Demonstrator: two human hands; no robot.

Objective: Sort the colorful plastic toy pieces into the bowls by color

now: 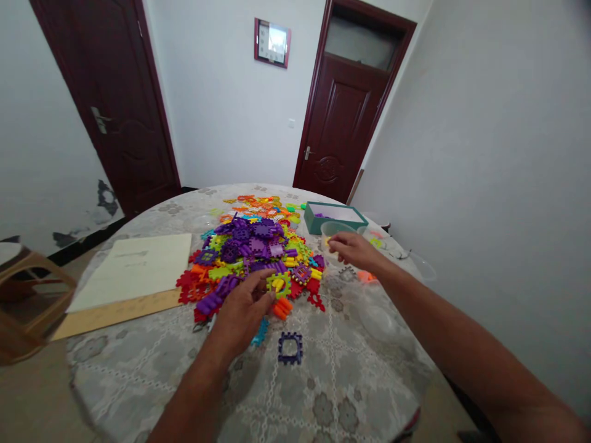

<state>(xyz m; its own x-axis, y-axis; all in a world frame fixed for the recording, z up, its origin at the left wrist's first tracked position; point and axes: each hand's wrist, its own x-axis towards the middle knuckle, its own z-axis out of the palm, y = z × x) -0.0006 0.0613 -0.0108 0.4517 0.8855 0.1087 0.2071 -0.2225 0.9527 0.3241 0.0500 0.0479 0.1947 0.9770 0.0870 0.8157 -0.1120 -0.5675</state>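
My left hand (244, 311) is at the near edge of a heap of colourful plastic building pieces (252, 237). Its thumb and fingers close on the left edge of a yellow-green square building piece (284, 282) with toothed edges; yellow shows in its middle. Just beside it lies an orange ribbed piece (282, 309). My right hand (354, 247) is over the rim of a clear plastic tub (333, 229), its fingers bent together. Whatever they hold, if anything, is too small to make out. A dark purple square frame piece (290, 348) lies flat on the tablecloth in front.
A green box (314, 223) with purple pieces inside stands behind the tub. Clear plastic lids (381, 320) and orange bits (367, 277) lie to the right. A pale sheet (133, 267) and a tan strip (115, 314) lie left on the round table. A stool (41, 264) stands beside it.
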